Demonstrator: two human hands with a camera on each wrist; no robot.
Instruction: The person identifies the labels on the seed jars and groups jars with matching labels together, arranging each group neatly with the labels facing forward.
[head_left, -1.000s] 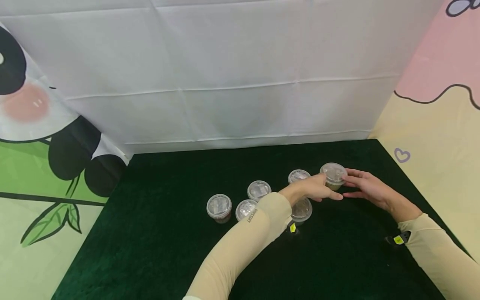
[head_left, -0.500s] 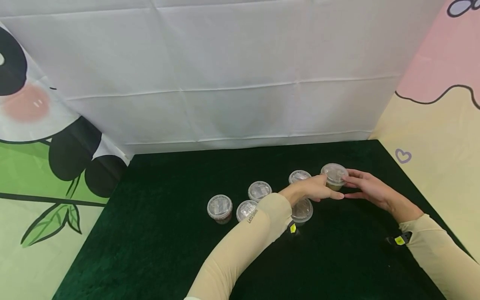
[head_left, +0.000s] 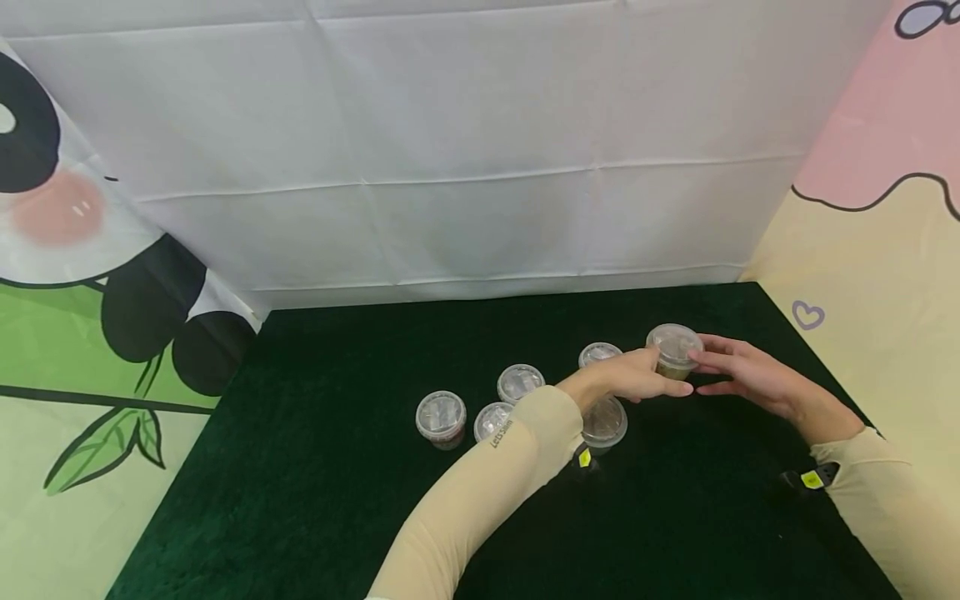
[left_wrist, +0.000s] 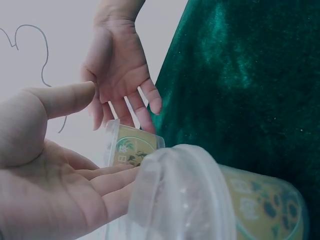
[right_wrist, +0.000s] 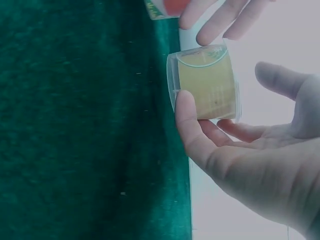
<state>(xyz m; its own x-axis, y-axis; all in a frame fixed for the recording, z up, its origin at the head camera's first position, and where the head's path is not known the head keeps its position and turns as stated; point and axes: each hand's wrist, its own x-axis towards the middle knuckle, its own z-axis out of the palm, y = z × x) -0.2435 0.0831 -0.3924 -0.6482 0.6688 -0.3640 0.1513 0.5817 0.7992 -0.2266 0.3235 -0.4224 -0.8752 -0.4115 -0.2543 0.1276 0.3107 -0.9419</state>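
A lidded clear plastic cup [head_left: 674,346] with a yellow label stands at the right end of the group, between both hands. My left hand [head_left: 626,373] touches its left side with extended fingers [left_wrist: 107,180]; the thumb stands away from it. From the right, my right hand [head_left: 757,377] lays its long fingers against the cup, one fingertip [right_wrist: 185,102] overlapping the cup's lower side. That thumb [right_wrist: 272,77] is clear of the cup too. Seen from the left wrist, the palms face each other. A nearer lidded cup [left_wrist: 265,200] fills the foreground there.
More lidded cups stand leftward on the dark green cloth [head_left: 315,475]: a leftmost cup [head_left: 441,417], a back cup [head_left: 521,383] and several others, partly covered by the left arm. A white sheet [head_left: 465,150] rises behind; a printed backdrop [head_left: 877,275] hangs at right.
The cup between the hands has shifted slightly to the right, together with the right hand and forearm. The left hand stays nearly in place, and the other cups have not moved.
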